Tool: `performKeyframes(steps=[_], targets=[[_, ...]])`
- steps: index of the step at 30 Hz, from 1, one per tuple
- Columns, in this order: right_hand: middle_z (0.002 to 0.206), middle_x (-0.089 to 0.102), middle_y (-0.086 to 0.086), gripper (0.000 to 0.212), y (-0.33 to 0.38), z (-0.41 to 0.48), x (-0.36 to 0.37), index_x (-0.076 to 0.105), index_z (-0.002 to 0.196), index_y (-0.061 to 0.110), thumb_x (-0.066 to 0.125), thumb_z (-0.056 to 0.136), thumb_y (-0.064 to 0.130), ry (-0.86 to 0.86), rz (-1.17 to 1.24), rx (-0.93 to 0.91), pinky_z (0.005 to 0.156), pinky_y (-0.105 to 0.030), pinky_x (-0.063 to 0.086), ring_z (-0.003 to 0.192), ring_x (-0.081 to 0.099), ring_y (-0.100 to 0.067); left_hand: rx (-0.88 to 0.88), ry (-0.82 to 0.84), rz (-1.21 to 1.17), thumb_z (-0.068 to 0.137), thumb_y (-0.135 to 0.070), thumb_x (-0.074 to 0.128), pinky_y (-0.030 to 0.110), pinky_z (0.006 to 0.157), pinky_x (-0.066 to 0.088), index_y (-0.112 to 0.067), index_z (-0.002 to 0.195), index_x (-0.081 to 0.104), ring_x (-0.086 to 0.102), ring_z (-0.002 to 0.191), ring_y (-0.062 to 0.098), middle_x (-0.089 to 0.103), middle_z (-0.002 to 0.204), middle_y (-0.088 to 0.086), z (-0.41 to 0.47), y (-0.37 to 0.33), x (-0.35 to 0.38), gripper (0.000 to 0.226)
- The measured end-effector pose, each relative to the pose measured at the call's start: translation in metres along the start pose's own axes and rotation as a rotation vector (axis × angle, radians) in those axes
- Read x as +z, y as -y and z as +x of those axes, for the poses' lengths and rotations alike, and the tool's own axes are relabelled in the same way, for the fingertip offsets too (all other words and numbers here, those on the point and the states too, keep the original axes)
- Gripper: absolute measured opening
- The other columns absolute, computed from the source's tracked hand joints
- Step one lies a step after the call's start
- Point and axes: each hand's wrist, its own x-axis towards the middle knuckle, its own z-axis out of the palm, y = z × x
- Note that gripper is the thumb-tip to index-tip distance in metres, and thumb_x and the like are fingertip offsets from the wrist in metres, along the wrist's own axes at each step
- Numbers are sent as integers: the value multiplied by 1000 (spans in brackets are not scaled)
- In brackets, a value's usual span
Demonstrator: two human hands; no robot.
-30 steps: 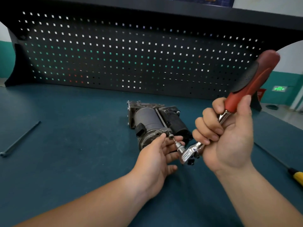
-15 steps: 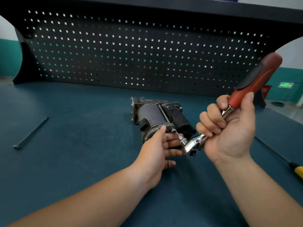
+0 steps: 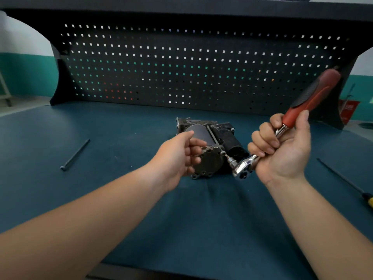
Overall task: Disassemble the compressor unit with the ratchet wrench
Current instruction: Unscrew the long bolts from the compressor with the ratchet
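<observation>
Red ratchet wrench [image 3: 311,99] in tight R hand [image 3: 286,152] grip; L hand [image 3: 176,157] clasps compressor [image 3: 211,163].

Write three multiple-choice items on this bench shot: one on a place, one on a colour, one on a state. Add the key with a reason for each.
1. Where does the thin dark rod lie?
A. on the mat, left of the compressor unit
B. on top of the unit
C. standing upright

2. What colour is the handle of the ratchet wrench?
A. blue
B. yellow
C. red and black

3. What is the right hand doing?
A. resting flat
B. gripping the wrench
C. hanging empty

Key: 1 A, the rod lies flat on the mat at far left. 2 C, the grip is red with a black inset. 3 B, the fingers curl round the metal shank.
</observation>
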Motion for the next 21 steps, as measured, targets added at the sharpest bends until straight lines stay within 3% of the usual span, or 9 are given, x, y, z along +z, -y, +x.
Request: performKeyframes(steps=[3, 5, 8, 11, 15, 21], targets=[[43, 24, 11, 47, -1, -1, 1, 41, 62, 22, 24, 93, 53, 4, -7, -2, 37, -15, 19, 37, 18, -4, -40, 9, 70, 95, -21, 42, 13, 36, 30, -16, 75, 61, 47, 40, 3, 53, 51, -9, -6, 4, 4, 28], [43, 25, 12, 46, -2, -2, 3, 41, 63, 22, 25, 92, 53, 14, -13, -6, 37, -15, 19, 36, 18, -4, -94, 24, 49, 96, -17, 43, 14, 38, 35, -14, 83, 62, 53, 48, 4, 60, 61, -7, -12, 14, 14, 23], [42, 25, 12, 45, -5, -3, 3, 40, 64, 21, 24, 93, 52, 16, -32, -24, 37, -15, 19, 37, 17, -4, -157, 39, -128, 98, -17, 42, 18, 43, 42, -12, 87, 57, 54, 57, 9, 62, 71, 0, -15, 24, 37, 20], [42, 26, 12, 45, -6, -4, 2, 38, 65, 20, 22, 93, 51, 2, -36, -49, 36, -15, 19, 38, 15, -6, -191, -23, -310, 98, -21, 44, 19, 47, 37, -13, 85, 55, 49, 43, 7, 57, 57, -2, -15, 30, 61, 19], [42, 25, 11, 46, -6, -4, 2, 38, 64, 21, 22, 94, 52, -29, -32, -61, 36, -16, 19, 36, 18, -4, -205, -91, -472, 99, -25, 43, 22, 59, 38, -11, 100, 59, 55, 65, 10, 63, 81, 2, -14, 32, 75, 21], [43, 24, 10, 47, -6, -4, 2, 38, 63, 21, 22, 95, 52, -56, -48, -85, 36, -18, 21, 37, 18, -6, -167, -123, -517, 100, -33, 42, 22, 57, 45, -12, 84, 63, 59, 64, 11, 66, 68, -3, -4, 34, 74, 33]])
